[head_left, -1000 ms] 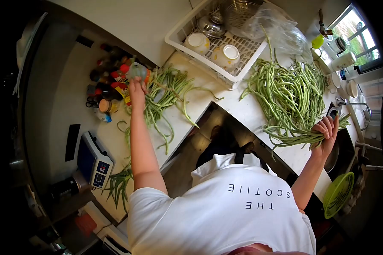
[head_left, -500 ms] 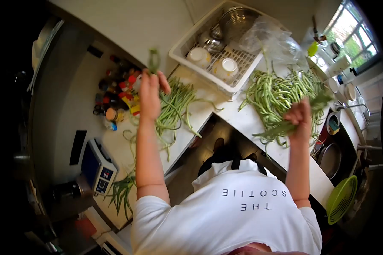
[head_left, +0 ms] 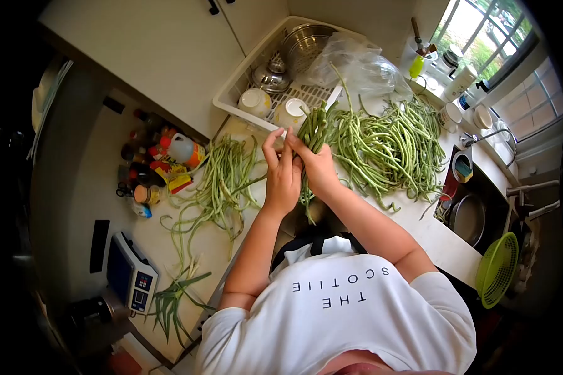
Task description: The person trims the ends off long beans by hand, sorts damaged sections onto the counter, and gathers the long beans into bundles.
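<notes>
green bundle of long beans (head_left: 316,122) sits between the two hands, out past the front of the white shirt (head_left: 338,306) and over the inner corner of the worktop (head_left: 444,247); right hand (head_left: 321,170) has a narrow grip closed round it, thumb pointing across toward the left; left hand (head_left: 284,181) is right up against the bundle, fingers bent, but honestly can't tell if its grip is holding any of it, the stems hide too much; bundle's top end overlaps the near edge of a white basket (head_left: 225,100) from this angle; that's got two upturned bowls, one (head_left: 254,101) beside the other (head_left: 292,114), plus a steel lid (head_left: 272,78), with a clear plastic bag (head_left: 356,65) slumped over the far right corner; big heap of beans (head_left: 394,150) lies just right of the hands, and a looser heap (head_left: 222,178) to the left near a clump of bottles (head_left: 181,150); lower left there's a scale (head_left: 131,275) next to some leafy greens (head_left: 172,306); green colander (head_left: 499,269) well off to the right
</notes>
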Tool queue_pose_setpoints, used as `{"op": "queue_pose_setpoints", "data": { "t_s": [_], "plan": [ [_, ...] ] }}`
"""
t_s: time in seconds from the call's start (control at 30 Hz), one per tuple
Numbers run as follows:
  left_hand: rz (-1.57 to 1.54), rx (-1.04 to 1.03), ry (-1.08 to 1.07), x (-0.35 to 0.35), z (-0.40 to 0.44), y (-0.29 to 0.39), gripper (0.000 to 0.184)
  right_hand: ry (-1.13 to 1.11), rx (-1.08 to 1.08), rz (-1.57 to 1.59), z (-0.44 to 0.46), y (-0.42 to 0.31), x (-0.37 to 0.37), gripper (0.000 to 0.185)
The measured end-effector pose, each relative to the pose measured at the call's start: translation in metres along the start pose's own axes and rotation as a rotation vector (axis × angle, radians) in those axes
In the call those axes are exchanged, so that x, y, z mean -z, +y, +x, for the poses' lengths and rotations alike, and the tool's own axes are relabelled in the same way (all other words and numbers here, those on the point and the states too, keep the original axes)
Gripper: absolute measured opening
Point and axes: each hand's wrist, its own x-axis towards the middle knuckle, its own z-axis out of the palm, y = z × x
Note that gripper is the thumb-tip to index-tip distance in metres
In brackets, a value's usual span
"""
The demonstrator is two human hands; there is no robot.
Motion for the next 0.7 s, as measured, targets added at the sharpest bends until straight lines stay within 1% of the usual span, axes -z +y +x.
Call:
{"op": "queue_pose_setpoints", "data": {
  "t_s": [0.03, 0.1, 0.13, 0.17, 0.23, 0.27, 0.3, 0.33, 0.37, 0.4, 0.43, 0.47, 0.53, 0.57, 0.6, 0.63, 0.7],
  "plan": [
    [0.006, 0.013, 0.012, -0.003, -0.005, -0.01, 0.052, -0.012, -0.014, -0.005, 0.002, 0.002, 0.001, 0.022],
    [-0.206, 0.017, 0.165, -0.005, -0.017, -0.029, 0.062, 0.051, 0.042, -0.099, 0.004, 0.009, -0.005, 0.026],
    [-0.197, 0.004, 0.146, -0.003, -0.022, -0.041, 0.07, 0.064, -0.058, -0.228, 0.004, 0.009, -0.002, 0.03],
    [-0.168, 0.094, 0.138, -0.002, -0.032, -0.047, 0.069, 0.028, 0.024, -0.222, 0.006, 0.012, -0.005, 0.028],
    [-0.007, 0.24, 0.034, -0.005, -0.057, -0.091, 0.066, 0.031, 0.213, -0.422, 0.009, 0.015, -0.009, 0.03],
    [0.095, 0.293, 0.052, -0.002, -0.063, -0.099, 0.047, -0.007, 0.169, -0.29, 0.015, 0.024, -0.002, 0.033],
    [0.105, 0.305, 0.067, 0.001, -0.072, -0.116, 0.047, -0.039, 0.126, -0.158, 0.021, 0.034, 0.005, 0.036],
    [0.185, 0.283, 0.015, 0.004, -0.086, -0.139, 0.039, 0.001, -0.008, -0.031, 0.012, 0.018, -0.002, 0.037],
    [0.261, 0.26, -0.038, 0.007, -0.099, -0.16, 0.03, 0.073, 0.017, -0.034, 0.014, 0.012, -0.003, 0.039],
    [0.264, 0.27, -0.029, 0.012, -0.113, -0.181, 0.03, 0.006, 0.1, 0.041, 0.016, 0.0, -0.002, 0.041],
    [0.357, 0.292, 0.0, 0.019, -0.128, -0.2, 0.024, 0.056, 0.067, 0.093, 0.014, -0.017, -0.004, 0.04],
    [0.451, 0.311, 0.029, 0.029, -0.137, -0.212, 0.019, 0.082, 0.109, 0.085, 0.013, -0.033, -0.001, 0.038],
    [0.457, 0.328, 0.065, 0.051, -0.141, -0.221, 0.02, -0.059, 0.216, 0.332, 0.01, -0.074, 0.013, 0.036],
    [0.46, 0.339, 0.093, 0.06, -0.143, -0.222, 0.02, -0.103, 0.313, 0.374, 0.008, -0.099, 0.021, 0.033],
    [0.46, 0.345, 0.093, 0.068, -0.144, -0.219, 0.02, -0.077, 0.348, 0.531, 0.001, -0.127, 0.024, 0.033],
    [0.47, 0.372, 0.121, 0.077, -0.142, -0.211, 0.02, -0.249, 0.381, 0.61, -0.002, -0.154, 0.043, 0.033],
    [0.477, 0.398, 0.15, 0.086, -0.131, -0.197, 0.021, -0.323, 0.41, 0.659, -0.018, -0.198, 0.077, 0.032]
  ]
}}
